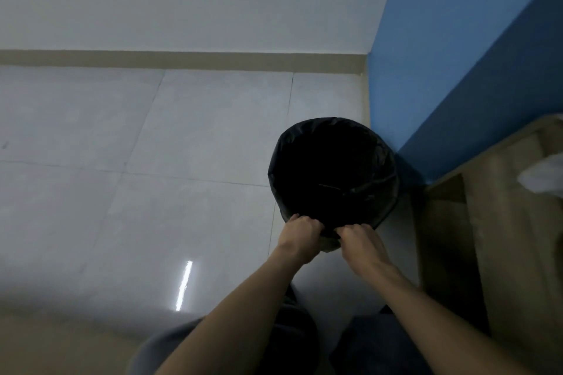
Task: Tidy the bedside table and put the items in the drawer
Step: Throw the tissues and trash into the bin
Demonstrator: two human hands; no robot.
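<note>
Head view is showing a wooden bedside table [502,222] standing at the right edge, against the blue wall [457,55], with something white and crumpled [542,175] lying on its top near the far right. Just left of it, a bin lined with a black bag [332,173] is sitting on the tiled floor [152,146] in the corner. The left hand [300,237] and right hand [361,245] are both pinching the bag's near rim, each grip clamped together on the plastic, fingers curled. No drawer is showing clearly.
</note>
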